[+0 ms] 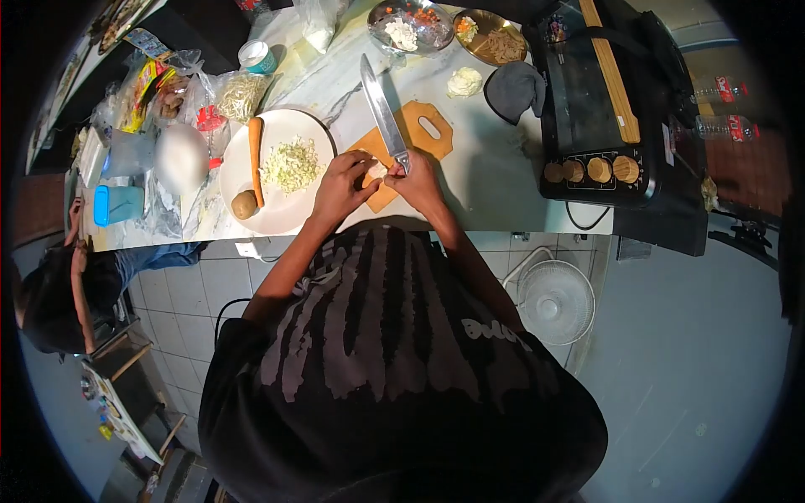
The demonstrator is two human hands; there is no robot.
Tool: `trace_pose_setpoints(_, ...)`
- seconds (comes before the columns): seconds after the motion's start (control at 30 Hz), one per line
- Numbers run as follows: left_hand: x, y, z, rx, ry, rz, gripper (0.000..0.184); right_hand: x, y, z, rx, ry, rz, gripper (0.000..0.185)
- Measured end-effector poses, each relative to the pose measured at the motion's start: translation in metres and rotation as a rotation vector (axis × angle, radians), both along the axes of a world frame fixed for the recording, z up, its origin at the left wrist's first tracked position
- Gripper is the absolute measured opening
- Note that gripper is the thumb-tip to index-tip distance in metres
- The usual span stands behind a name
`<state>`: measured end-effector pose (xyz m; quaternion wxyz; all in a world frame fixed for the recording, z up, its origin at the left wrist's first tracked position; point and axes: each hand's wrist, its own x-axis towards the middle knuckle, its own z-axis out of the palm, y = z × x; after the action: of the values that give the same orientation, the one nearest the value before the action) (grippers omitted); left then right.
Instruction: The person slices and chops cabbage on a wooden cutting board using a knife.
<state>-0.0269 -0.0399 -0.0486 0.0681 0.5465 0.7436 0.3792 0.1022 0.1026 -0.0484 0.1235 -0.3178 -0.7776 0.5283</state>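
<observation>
A large kitchen knife [383, 109] points away from me, its blade slanting over the wooden cutting board [436, 149]. My right hand [417, 183] is closed around the knife's handle, with its fingertips brought close to the left hand. My left hand [342, 180] is closed at the near left part of the board, its fingers at a small pale piece of food [375, 172] whose kind I cannot make out. To the left, a big white plate [289, 220] carries chopped pale-green vegetable [293, 164], a whole carrot [257, 159] and a round brown potato [244, 204].
Metal bowls [449, 38] of food stand at the back. A pale vegetable piece [464, 82] and a dark cloth [515, 90] lie before the black oven [595, 176] at right. Bagged bean sprouts [241, 96] and a blue-lidded container [117, 205] are left; another person [63, 293] is beyond.
</observation>
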Motion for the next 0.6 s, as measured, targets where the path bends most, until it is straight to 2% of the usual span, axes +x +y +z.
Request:
trace_pose_setpoints(0.07, 0.000, 0.002, 0.000, 0.002, 0.000, 0.004, 0.039, 0.001, 0.002, -0.013, -0.142, 0.080, -0.028, 0.030)
trace_pose_setpoints(0.2, 0.002, 0.001, 0.003, 0.017, 0.002, -0.005, 0.039, 0.007, 0.009, -0.004, -0.135, 0.044, -0.022, 0.025)
trace_pose_setpoints(0.3, 0.001, 0.003, 0.005, 0.004, -0.002, 0.004, 0.034, 0.011, 0.012, -0.009, -0.251, 0.052, -0.057, 0.032)
trace_pose_setpoints(0.43, -0.001, 0.004, -0.001, 0.013, 0.002, 0.021, 0.030, 0.017, 0.012, -0.002, -0.136, 0.006, -0.035, 0.035)
trace_pose_setpoints(0.6, -0.001, 0.006, -0.004, 0.013, 0.051, 0.029, 0.033, 0.022, 0.007, 0.003, 0.014, -0.081, 0.002, 0.037)
